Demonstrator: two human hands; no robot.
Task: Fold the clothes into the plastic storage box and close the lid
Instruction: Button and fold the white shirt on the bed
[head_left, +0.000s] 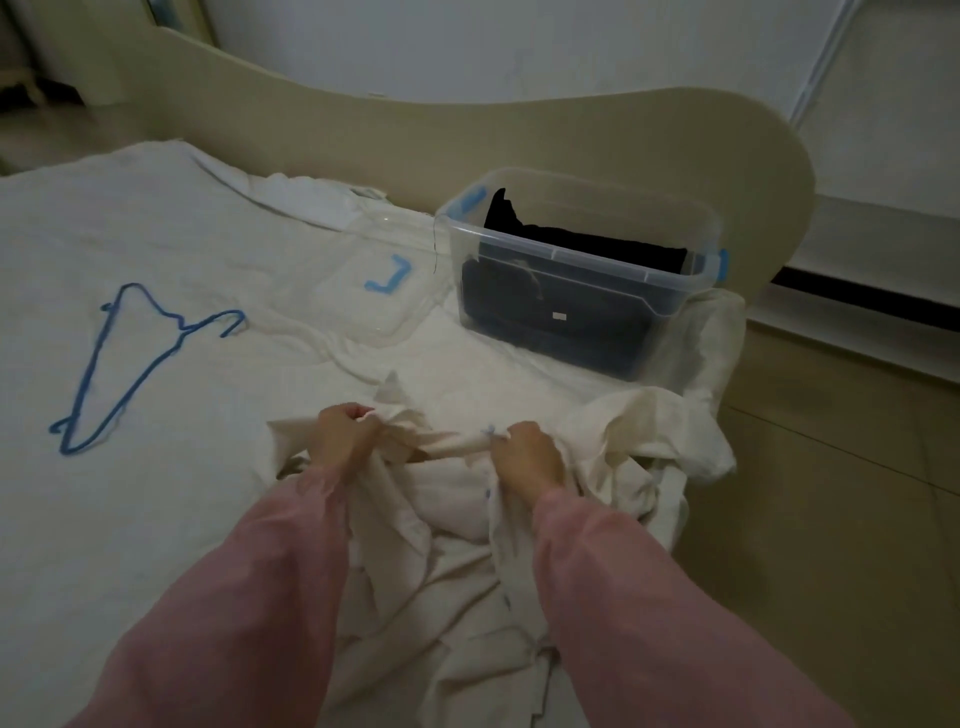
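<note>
A cream garment (447, 525) lies crumpled at the near edge of the bed. My left hand (345, 434) grips a bunch of its cloth, and my right hand (527, 452) grips another bunch a little to the right, with a stretch of fabric pulled between them. Beyond them stands the clear plastic storage box (670, 291) with blue latches, its top uncovered. Dark folded clothes (561, 312) fill its lower part. The clear lid (363, 280) with a blue latch lies flat on the bed to the left of the box.
A blue wire hanger (130, 358) lies on the cream bedsheet at the left. A beige curved headboard (571, 135) rises behind the box. The bed's right edge drops to a tiled floor (831, 519).
</note>
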